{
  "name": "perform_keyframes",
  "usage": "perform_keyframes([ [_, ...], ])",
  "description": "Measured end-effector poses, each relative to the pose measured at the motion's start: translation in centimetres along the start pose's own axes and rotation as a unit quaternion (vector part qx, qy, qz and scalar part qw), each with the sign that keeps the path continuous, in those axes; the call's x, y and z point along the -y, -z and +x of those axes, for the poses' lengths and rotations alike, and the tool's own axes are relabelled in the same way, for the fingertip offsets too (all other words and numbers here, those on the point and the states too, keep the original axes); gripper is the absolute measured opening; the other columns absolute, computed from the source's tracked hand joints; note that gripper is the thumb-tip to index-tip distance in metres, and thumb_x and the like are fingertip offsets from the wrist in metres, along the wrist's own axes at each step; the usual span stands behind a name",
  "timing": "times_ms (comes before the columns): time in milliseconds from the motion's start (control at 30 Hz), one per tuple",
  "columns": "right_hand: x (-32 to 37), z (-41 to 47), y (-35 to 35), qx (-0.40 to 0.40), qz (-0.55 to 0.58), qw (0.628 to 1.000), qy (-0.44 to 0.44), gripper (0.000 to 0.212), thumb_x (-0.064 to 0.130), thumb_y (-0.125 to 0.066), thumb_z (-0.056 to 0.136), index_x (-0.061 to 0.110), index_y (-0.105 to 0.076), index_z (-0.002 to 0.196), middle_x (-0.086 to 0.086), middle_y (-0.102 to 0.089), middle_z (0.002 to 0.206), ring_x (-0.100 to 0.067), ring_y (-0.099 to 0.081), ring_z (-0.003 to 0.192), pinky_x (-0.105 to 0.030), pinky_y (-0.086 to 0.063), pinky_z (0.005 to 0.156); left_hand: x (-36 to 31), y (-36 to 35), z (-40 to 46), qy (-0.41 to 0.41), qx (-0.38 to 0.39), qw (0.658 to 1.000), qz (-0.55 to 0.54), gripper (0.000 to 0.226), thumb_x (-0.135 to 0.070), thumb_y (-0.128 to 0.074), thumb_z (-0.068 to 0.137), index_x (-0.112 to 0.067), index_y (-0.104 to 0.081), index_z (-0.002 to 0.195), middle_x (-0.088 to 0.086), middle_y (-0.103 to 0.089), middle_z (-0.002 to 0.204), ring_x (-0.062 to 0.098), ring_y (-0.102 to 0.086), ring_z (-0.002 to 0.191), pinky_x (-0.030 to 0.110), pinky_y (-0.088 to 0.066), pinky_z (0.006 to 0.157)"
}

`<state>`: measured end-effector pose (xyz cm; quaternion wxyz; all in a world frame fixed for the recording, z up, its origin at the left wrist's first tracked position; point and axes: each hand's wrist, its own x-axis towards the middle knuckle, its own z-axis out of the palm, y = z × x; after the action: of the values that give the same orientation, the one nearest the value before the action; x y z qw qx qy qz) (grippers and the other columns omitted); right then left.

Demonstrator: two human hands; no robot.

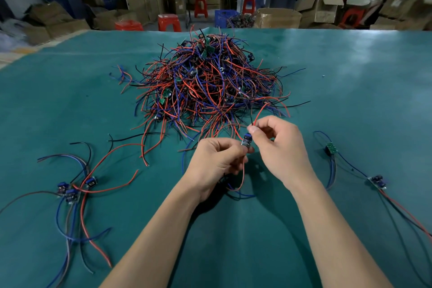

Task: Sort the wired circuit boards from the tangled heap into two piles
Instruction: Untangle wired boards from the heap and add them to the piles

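Green matting covers the tabletop (pixel 350 77), where one tangled heap (pixel 210 82) of red, blue and black wires with small boards sits in the middle, toward the far edge. Just in front of it, two hands share one wired board (pixel 246 140): the left hand (pixel 216 159) curls its grip around the board's lower end, and the right hand (pixel 278 145) pinches a red wire just above it. Two piles flank the hands: three boards (pixel 70 190) to the left, close together with wires crossing, and two boards (pixel 350 163) to the right, set apart.
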<state>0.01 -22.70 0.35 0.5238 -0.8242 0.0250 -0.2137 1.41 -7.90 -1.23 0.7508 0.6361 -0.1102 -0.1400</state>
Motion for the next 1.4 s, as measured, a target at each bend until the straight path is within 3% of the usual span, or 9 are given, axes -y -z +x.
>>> perform_keyframes([
  [333,-0.7,0.9,1.8,-0.171,-0.046,0.984,0.000,0.015,0.019,-0.065,0.099,0.014,-0.063,0.084,0.005,-0.062,0.069,-0.018,-0.054,0.065,-0.030,-0.037,0.068,-0.5,-0.5,-0.4,-0.017,0.016,0.999,0.047,0.018,0.003,-0.058,0.089,0.005,-0.070,0.076,-0.002,-0.062,0.056,0.010,-0.045,0.047,0.017,-0.036,0.044],
  [533,-1.3,1.6,2.8,-0.334,-0.050,0.941,0.003,0.019,0.022,-0.062,0.099,0.005,-0.070,0.096,-0.014,-0.073,0.090,-0.031,-0.065,0.081,-0.034,-0.048,0.080,-0.3,-0.6,-0.5,-0.016,0.037,0.998,0.054,0.017,0.004,-0.058,0.089,0.009,-0.067,0.076,-0.004,-0.063,0.056,0.009,-0.045,0.048,0.017,-0.037,0.045],
  [667,-1.9,1.8,4.5,-0.456,-0.012,0.889,-0.036,0.025,0.027,-0.056,0.097,0.007,-0.069,0.103,-0.002,-0.073,0.096,-0.033,-0.069,0.090,-0.032,-0.050,0.090,-0.5,-0.3,-0.4,-0.002,-0.006,1.000,0.000,0.025,0.002,-0.056,0.091,-0.008,-0.071,0.074,0.000,-0.063,0.060,0.009,-0.051,0.049,0.016,-0.041,0.047],
  [733,-1.5,1.4,4.0,-0.382,-0.046,0.922,-0.040,0.030,0.037,-0.055,0.095,0.011,-0.070,0.091,-0.002,-0.074,0.085,-0.032,-0.068,0.084,-0.034,-0.049,0.082,-0.7,-0.3,-0.1,0.013,-0.041,0.997,-0.068,0.026,0.002,-0.055,0.092,-0.009,-0.071,0.075,0.001,-0.066,0.066,0.008,-0.057,0.052,0.014,-0.044,0.050],
  [833,0.0,0.1,0.8,-0.112,-0.037,0.993,-0.002,0.044,0.048,-0.059,0.093,0.011,-0.067,0.070,0.005,-0.065,0.059,-0.017,-0.063,0.063,-0.036,-0.049,0.066,-0.7,-0.2,0.1,0.011,-0.054,0.992,-0.113,0.023,0.004,-0.054,0.090,-0.006,-0.068,0.075,0.003,-0.065,0.067,0.007,-0.056,0.053,0.015,-0.043,0.052],
  [967,0.7,-0.7,-1.2,0.064,0.042,0.996,0.049,0.031,0.048,-0.071,0.086,0.023,-0.074,0.068,0.010,-0.065,0.062,-0.003,-0.056,0.062,-0.025,-0.043,0.064,-0.6,-0.2,-0.4,-0.028,-0.030,0.997,-0.073,0.018,-0.003,-0.057,0.088,-0.002,-0.060,0.070,0.004,-0.056,0.058,0.012,-0.045,0.051,0.019,-0.036,0.048],
  [1167,0.1,-0.3,-0.3,0.026,0.090,0.995,0.019,0.013,0.038,-0.075,0.085,0.027,-0.079,0.080,0.011,-0.071,0.066,-0.002,-0.058,0.058,-0.020,-0.047,0.060,-0.8,-0.5,-0.8,-0.011,0.016,1.000,0.005,0.026,0.001,-0.054,0.093,-0.010,-0.066,0.072,0.010,-0.067,0.062,0.014,-0.059,0.048,0.019,-0.044,0.044],
  [1300,0.1,0.4,0.3,-0.060,0.154,0.986,-0.020,0.028,0.033,-0.073,0.089,0.007,-0.074,0.079,-0.003,-0.061,0.067,-0.008,-0.050,0.054,-0.028,-0.045,0.058,-0.7,-1.0,-1.0,-0.009,0.045,0.998,0.030,0.027,0.002,-0.048,0.095,-0.004,-0.067,0.077,0.011,-0.070,0.065,0.017,-0.062,0.050,0.021,-0.049,0.049],
  [1400,0.3,0.6,0.8,-0.110,0.259,0.956,-0.080,0.023,0.020,-0.071,0.096,0.010,-0.073,0.076,-0.007,-0.064,0.073,-0.009,-0.049,0.057,-0.028,-0.043,0.060,-1.0,-1.0,-1.2,-0.027,0.071,0.996,0.037,0.028,-0.007,-0.052,0.095,-0.010,-0.071,0.076,0.010,-0.070,0.065,0.018,-0.059,0.056,0.024,-0.048,0.059],
])
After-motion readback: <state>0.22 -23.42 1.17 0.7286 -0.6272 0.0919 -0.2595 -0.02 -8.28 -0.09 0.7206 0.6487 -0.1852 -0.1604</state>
